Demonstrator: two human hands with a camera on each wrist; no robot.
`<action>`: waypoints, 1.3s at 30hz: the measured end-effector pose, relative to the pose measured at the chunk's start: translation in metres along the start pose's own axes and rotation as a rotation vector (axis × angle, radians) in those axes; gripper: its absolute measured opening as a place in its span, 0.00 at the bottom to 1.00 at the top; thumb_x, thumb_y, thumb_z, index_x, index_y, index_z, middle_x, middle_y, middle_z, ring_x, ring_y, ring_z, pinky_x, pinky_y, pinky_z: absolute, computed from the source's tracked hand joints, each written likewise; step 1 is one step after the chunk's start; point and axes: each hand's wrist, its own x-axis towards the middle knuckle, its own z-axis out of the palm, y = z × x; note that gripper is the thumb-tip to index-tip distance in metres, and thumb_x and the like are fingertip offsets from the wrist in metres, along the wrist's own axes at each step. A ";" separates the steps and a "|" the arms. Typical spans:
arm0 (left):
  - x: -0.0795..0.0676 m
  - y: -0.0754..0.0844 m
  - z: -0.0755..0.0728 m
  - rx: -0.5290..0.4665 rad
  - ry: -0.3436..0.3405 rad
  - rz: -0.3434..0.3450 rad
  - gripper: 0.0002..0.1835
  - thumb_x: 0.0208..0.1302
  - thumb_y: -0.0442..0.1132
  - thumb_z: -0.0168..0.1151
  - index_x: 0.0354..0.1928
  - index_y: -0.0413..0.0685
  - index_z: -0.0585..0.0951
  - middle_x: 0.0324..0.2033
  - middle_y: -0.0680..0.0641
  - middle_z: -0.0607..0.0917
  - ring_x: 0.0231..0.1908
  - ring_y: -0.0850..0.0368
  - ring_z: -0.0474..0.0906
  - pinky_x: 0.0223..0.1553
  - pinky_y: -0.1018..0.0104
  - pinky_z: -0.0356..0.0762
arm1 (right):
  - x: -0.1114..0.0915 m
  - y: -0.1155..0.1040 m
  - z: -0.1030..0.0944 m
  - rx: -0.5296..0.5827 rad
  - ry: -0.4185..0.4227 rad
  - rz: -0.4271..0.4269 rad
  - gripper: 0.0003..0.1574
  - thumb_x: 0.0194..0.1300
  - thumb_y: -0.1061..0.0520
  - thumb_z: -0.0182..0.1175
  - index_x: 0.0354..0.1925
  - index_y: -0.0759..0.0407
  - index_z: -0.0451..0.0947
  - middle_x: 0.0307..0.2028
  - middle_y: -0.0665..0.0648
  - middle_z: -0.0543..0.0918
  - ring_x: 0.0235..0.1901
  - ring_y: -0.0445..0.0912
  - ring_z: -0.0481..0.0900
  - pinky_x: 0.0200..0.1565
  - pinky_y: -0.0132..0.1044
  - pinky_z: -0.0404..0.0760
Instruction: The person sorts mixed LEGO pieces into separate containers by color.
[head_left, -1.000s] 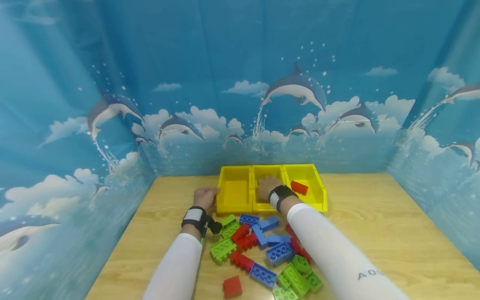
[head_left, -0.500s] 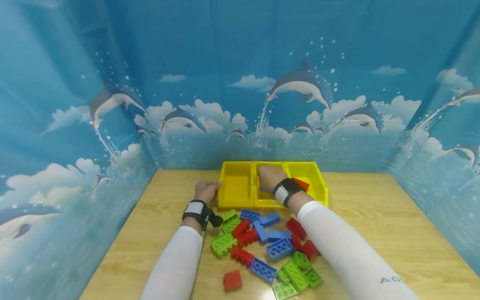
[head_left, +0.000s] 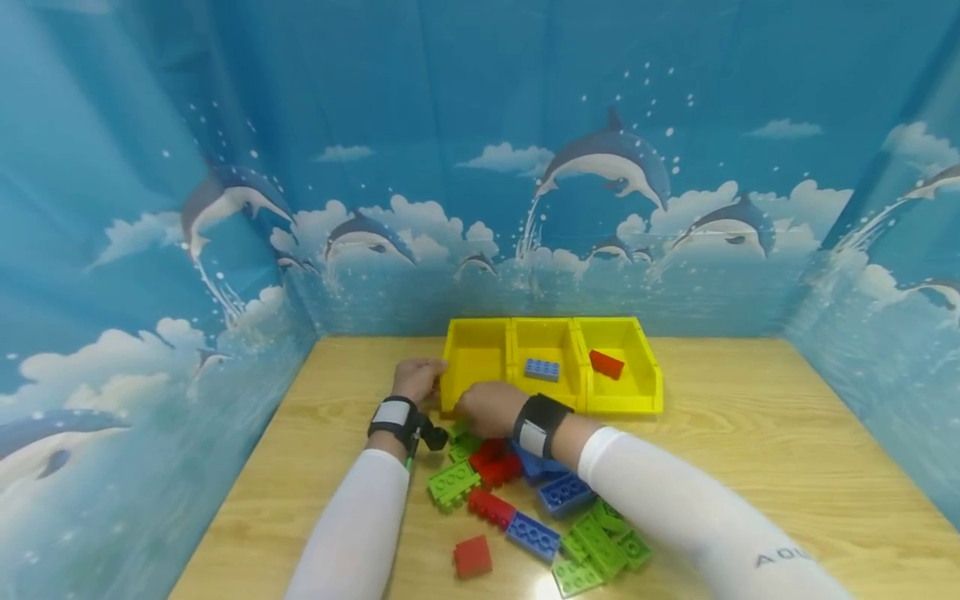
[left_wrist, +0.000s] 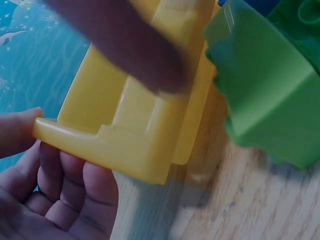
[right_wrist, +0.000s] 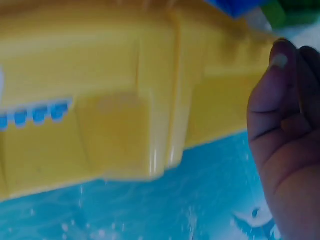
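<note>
Toy bricks, a jumble of red, blue and green, spread across the table, right in front of three yellow bins standing side by side! And look at the left hand: it pinches the outer edge of the left bin, thumb on top, fingers curled beneath. Across comes the right forearm, with the right hand low by that same bin's front wall, over the near pile; fingers bent and close together in its wrist view, but whether they pinch anything, I cannot tell. Just beside that wall, big in the left wrist view, sits a green brick. Inside the middle bin, a blue brick, studs up! Inside the right bin, a red brick, lying at a slant. Down at the near side, one red block sits apart, while a green cluster bunches up beside the right sleeve. Behind it all, a dolphin-print curtain!
</note>
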 end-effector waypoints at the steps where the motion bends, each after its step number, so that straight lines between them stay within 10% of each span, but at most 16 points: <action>1: 0.000 -0.001 0.000 -0.003 -0.003 -0.002 0.20 0.68 0.43 0.60 0.55 0.34 0.80 0.51 0.31 0.81 0.49 0.39 0.79 0.47 0.54 0.79 | 0.000 0.000 0.005 -0.001 -0.003 -0.008 0.12 0.62 0.58 0.66 0.45 0.49 0.85 0.28 0.45 0.83 0.28 0.40 0.77 0.37 0.31 0.78; 9: -0.001 -0.002 0.002 -0.021 0.006 0.002 0.20 0.68 0.43 0.61 0.54 0.34 0.81 0.50 0.30 0.82 0.50 0.37 0.79 0.47 0.54 0.80 | 0.001 0.001 0.017 -0.031 -0.006 -0.073 0.17 0.61 0.59 0.67 0.49 0.45 0.83 0.36 0.45 0.84 0.35 0.40 0.77 0.42 0.32 0.77; 14: 0.002 0.000 0.003 0.014 0.002 0.015 0.19 0.68 0.43 0.61 0.52 0.34 0.82 0.45 0.32 0.84 0.42 0.41 0.82 0.44 0.55 0.81 | -0.007 0.009 -0.015 0.098 -0.080 0.015 0.35 0.62 0.54 0.68 0.66 0.43 0.73 0.55 0.55 0.80 0.45 0.45 0.79 0.47 0.37 0.79; 21: 0.004 0.002 0.001 0.000 0.010 0.009 0.18 0.68 0.45 0.62 0.50 0.37 0.84 0.36 0.40 0.84 0.34 0.50 0.80 0.44 0.51 0.81 | 0.008 0.037 -0.046 0.097 -0.072 0.149 0.23 0.63 0.66 0.63 0.55 0.50 0.81 0.48 0.56 0.76 0.41 0.47 0.77 0.44 0.36 0.78; 30: 0.002 -0.007 0.001 0.022 0.046 0.022 0.18 0.67 0.44 0.62 0.49 0.36 0.84 0.36 0.41 0.85 0.30 0.56 0.80 0.38 0.57 0.82 | 0.058 0.049 0.009 -0.097 0.002 0.254 0.11 0.72 0.57 0.54 0.52 0.52 0.73 0.40 0.58 0.81 0.35 0.51 0.79 0.37 0.43 0.80; 39: 0.006 -0.004 0.003 0.027 0.035 -0.004 0.18 0.67 0.46 0.62 0.51 0.39 0.83 0.38 0.42 0.85 0.32 0.56 0.80 0.44 0.53 0.82 | 0.079 0.056 0.029 -0.073 -0.176 0.469 0.19 0.75 0.48 0.49 0.51 0.53 0.82 0.48 0.56 0.84 0.47 0.52 0.80 0.47 0.45 0.79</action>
